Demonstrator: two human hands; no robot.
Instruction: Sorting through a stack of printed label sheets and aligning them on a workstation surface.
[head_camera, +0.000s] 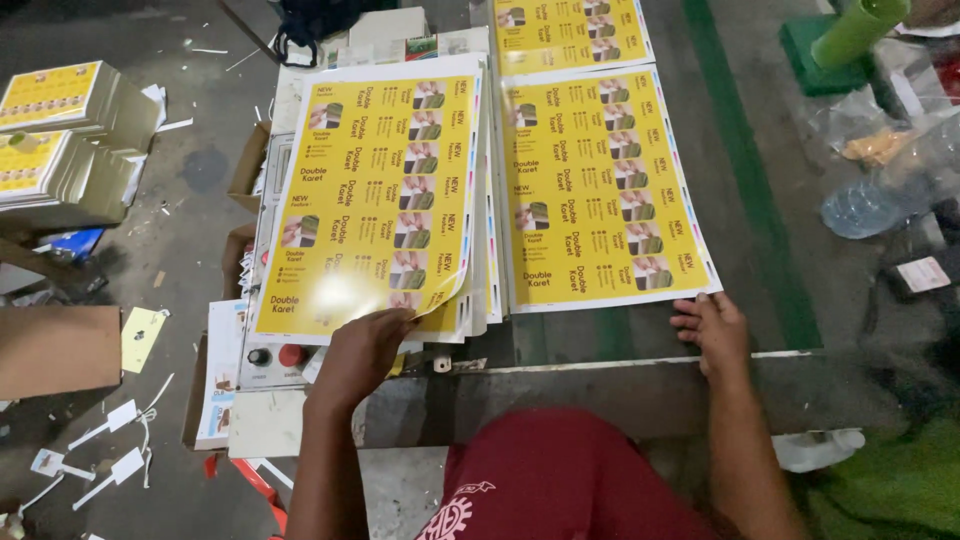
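A stack of glossy yellow printed sheets (375, 190) lies on the left of the grey work surface. My left hand (362, 350) grips the near edge of the top sheet, whose right corner curls up. A single yellow printed sheet (600, 190) lies flat to the right. Just below that sheet's near right corner, my right hand (712, 330) rests on the table with fingers spread and nothing in it. Another yellow sheet (568, 32) lies farther back.
A control panel with a black knob (259, 356) and a red button (291, 354) sits under the left stack. Boxes of yellow prints (62, 135) stand at far left. White tags (115, 440) litter the floor. Plastic bags and a bottle (868, 205) lie right.
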